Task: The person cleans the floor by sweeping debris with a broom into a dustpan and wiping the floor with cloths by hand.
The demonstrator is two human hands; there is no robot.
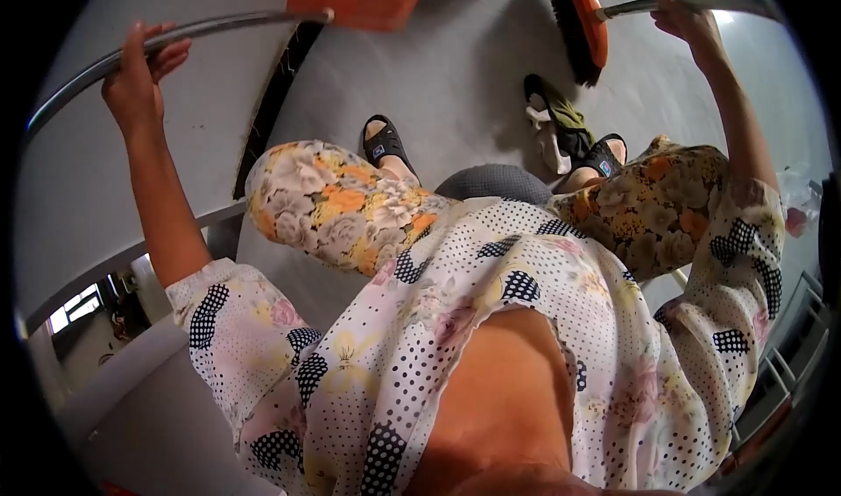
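My left hand is closed round the long metal handle of an orange dustpan. The pan hangs at the top middle, cut off by the upper edge of the view. On the right, my right hand grips the metal handle of a broom. Its orange head carries dark bristles that point left, over the grey floor. Below the broom head lie crumpled dark, green and white cloths, next to my slippered foot.
Dark slippers are on my feet, set apart on the grey floor. A rounded grey textured thing sits between my legs. A pale wall with a dark strip at its base runs along the left. White metal bars stand at the lower right.
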